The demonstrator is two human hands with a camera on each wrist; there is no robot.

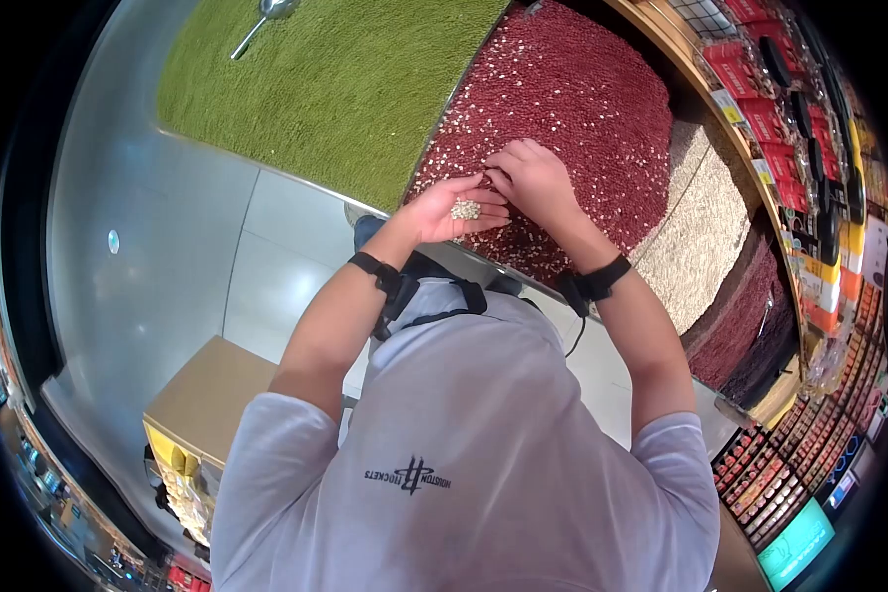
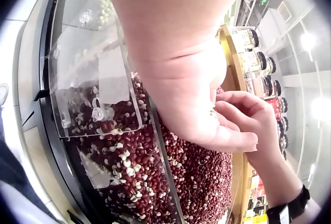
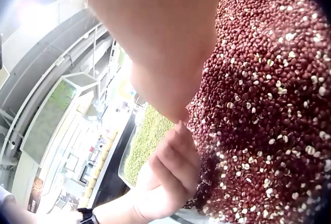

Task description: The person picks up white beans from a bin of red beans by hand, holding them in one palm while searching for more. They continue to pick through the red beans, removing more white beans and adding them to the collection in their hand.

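Note:
Palm up, the left hand (image 1: pixel 446 212) holds a small heap of pale grains (image 1: pixel 466 209) over the near edge of the red bean bin (image 1: pixel 572 109). The right hand (image 1: pixel 535 183) is just beside it, its bent fingertips at the left fingers; whether a grain is between them cannot be told. White grains lie scattered among the red beans (image 3: pixel 264 110). In the left wrist view the left hand (image 2: pixel 189 105) hides most of its palm, and the right hand (image 2: pixel 253 123) is behind it. The right wrist view shows the left hand (image 3: pixel 173 175) below the right hand (image 3: pixel 160 64).
A green bean bin (image 1: pixel 326 79) with a metal scoop (image 1: pixel 276 8) adjoins on the left. Pale grains (image 1: pixel 701 237) fill a bin to the right, beside shelves of packets (image 1: pixel 760 123). A clear lid (image 2: pixel 88 79) covers part of the beans. A brown-topped box (image 1: pixel 212 395) stands lower left.

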